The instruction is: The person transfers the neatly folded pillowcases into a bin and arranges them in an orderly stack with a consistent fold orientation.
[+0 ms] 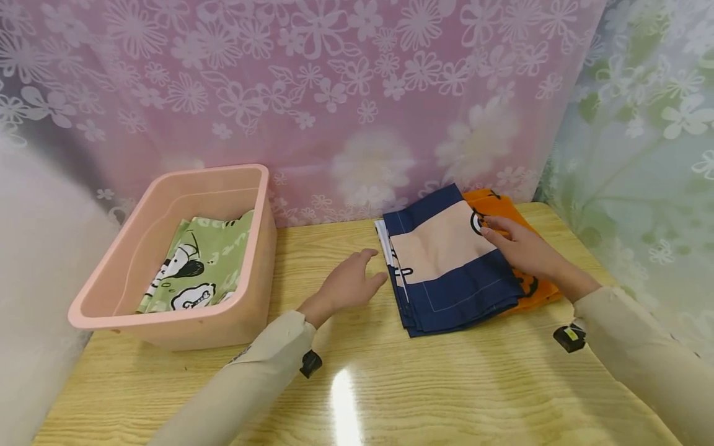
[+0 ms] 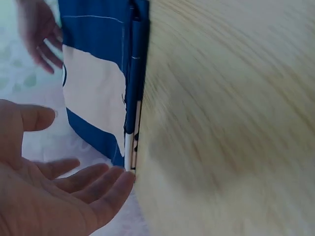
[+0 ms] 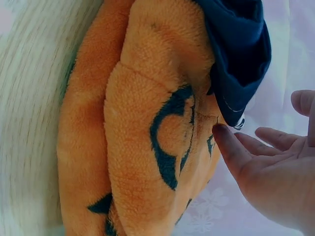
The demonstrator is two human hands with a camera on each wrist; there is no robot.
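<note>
A folded navy cloth (image 1: 474, 291) with a wide cream panel lies on the table, partly over a folded fuzzy orange cloth (image 3: 142, 113) with dark markings. White layers (image 1: 385, 238) show at its left side. My left hand (image 1: 357, 280) hovers just left of this stack, thumb and fingers spread, palm facing it; in the left wrist view its fingertips reach the stack's edge. On the opposite side, my right hand (image 1: 521, 248) has its fingers loosely extended over the navy cloth's right edge. Its little finger (image 3: 229, 142) meets the orange cloth in the right wrist view.
At the left of the wooden table (image 1: 390, 390) stands a pink plastic tub (image 1: 256, 297). Inside it lies a folded green cloth (image 1: 223, 248) with a cartoon dog print. A pink floral curtain (image 1: 312, 124) hangs behind, and a pale green floral one (image 1: 641, 204) on the right.
</note>
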